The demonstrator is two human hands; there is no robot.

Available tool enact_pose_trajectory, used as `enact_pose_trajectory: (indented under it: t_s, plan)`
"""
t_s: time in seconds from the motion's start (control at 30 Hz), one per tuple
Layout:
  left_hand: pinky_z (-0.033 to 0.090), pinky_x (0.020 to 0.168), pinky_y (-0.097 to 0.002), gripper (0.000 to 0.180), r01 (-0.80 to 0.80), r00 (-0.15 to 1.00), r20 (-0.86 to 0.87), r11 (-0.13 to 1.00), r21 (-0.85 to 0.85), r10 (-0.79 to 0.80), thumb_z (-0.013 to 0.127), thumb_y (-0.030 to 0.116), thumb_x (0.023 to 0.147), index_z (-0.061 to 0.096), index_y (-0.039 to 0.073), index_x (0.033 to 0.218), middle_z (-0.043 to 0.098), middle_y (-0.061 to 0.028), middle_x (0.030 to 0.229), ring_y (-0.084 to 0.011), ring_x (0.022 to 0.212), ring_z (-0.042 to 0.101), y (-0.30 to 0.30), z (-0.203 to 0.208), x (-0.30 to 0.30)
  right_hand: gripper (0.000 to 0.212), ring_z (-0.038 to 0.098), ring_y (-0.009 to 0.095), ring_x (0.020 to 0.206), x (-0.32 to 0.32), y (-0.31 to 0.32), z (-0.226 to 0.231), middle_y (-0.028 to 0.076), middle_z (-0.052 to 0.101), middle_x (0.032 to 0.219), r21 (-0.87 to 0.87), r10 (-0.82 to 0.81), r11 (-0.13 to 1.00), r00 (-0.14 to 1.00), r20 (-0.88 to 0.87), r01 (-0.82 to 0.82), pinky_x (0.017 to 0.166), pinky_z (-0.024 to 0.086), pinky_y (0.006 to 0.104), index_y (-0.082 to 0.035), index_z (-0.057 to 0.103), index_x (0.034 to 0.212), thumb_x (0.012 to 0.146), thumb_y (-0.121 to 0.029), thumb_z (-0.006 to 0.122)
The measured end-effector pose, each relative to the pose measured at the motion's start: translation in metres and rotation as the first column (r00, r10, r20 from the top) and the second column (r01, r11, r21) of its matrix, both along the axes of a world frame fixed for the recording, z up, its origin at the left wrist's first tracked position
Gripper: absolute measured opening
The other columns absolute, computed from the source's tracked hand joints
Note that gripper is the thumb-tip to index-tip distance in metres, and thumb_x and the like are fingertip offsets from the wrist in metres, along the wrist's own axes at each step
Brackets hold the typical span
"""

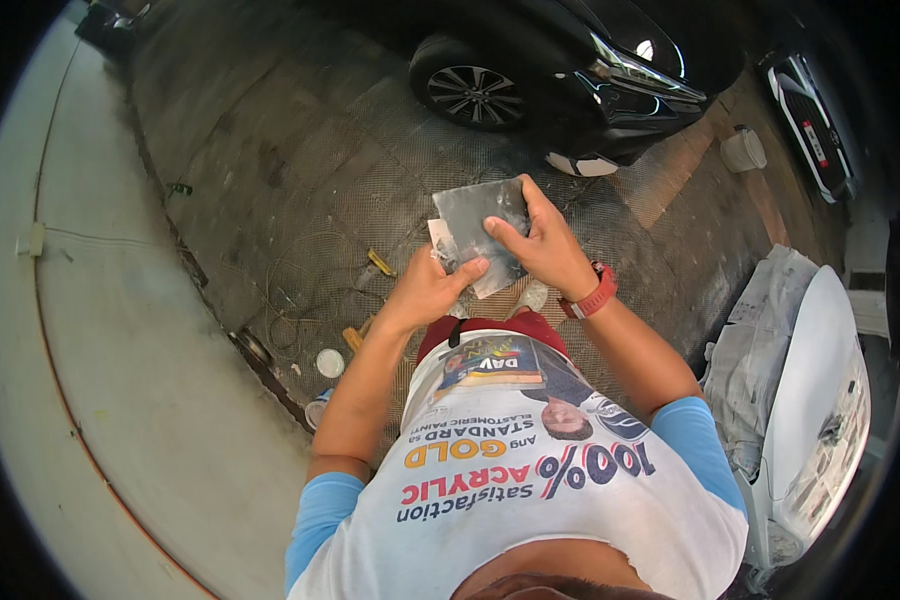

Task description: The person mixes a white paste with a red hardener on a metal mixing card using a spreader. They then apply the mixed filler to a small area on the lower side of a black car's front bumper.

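Both hands hold a dark grey sheet (462,207), which looks like worn sandpaper with dusty, pale patches. It is in front of my waist, and a pale corner shows from beneath its left side. My right hand (548,243) grips the far right edge, thumb laid across the top face and fingers hidden behind. Closed on the lower left edge is my left hand (432,287), its thumb pointing right along the sheet and its fingers mostly out of sight underneath. A red watch (592,293) is on my right wrist.
A black car (610,90) stands ahead. At right are a whitish bucket (743,151) and a white car part (820,370) partly covered in paper. A pale wall (100,330) runs along the left. Near it lie a white lid (330,363) and a yellow piece (380,262) on the floor.
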State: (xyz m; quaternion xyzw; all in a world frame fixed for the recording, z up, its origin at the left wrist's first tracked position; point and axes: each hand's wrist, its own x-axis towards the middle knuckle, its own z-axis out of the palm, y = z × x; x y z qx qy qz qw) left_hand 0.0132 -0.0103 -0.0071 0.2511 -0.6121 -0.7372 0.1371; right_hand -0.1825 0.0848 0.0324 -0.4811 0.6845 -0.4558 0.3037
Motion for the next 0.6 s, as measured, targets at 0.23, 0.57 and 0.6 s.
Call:
enact_pose_trajectory:
  t_s: [0.23, 0.57, 0.6]
  plan:
    - [0.052, 0.105, -0.0362, 0.042, 0.08, 0.993, 0.084, 0.997, 0.009, -0.081, 0.072, 0.025, 0.104, 0.063, 0.0, 0.137, 0.073, -0.0093, 0.126, -0.0163, 0.114, 0.067, 0.002, -0.021, 0.017, 0.036, 0.066, 0.016, 0.087, -0.033, -0.008, -0.003, 0.012, 0.071, 0.105, -0.094, -0.012, 0.996, 0.991, -0.134, 0.0, 0.073, 0.052, 0.0318, -0.001, 0.059, 0.12, 0.098, -0.024, 0.076]
    - [0.053, 0.107, -0.0386, 0.04, -0.069, 0.91, -0.253, 0.723, 0.687, 0.328, 0.06, 0.028, 0.111, 0.061, 0.0, 0.14, 0.069, -0.0119, 0.137, -0.0223, 0.124, 0.067, -0.003, -0.026, 0.014, 0.025, 0.074, 0.018, 0.102, -0.023, -0.002, -0.052, 0.007, 0.074, 0.121, 0.008, -0.148, 0.956, 0.456, 0.877, 0.295, 0.082, 0.063, 0.0319, -0.008, 0.066, 0.127, 0.108, -0.025, 0.066]
    - [0.052, 0.108, -0.0388, 0.042, -0.117, 0.885, -0.249, 0.705, 0.699, 0.393, 0.06, 0.027, 0.112, 0.058, -0.001, 0.142, 0.067, -0.0116, 0.139, -0.0216, 0.126, 0.066, 0.004, -0.019, 0.007, 0.035, 0.073, 0.018, 0.11, -0.011, -0.002, -0.05, 0.008, 0.072, 0.125, 0.028, -0.14, 0.96, 0.39, 0.91, 0.279, 0.083, 0.063, 0.0342, -0.008, 0.063, 0.134, 0.11, -0.033, 0.063]
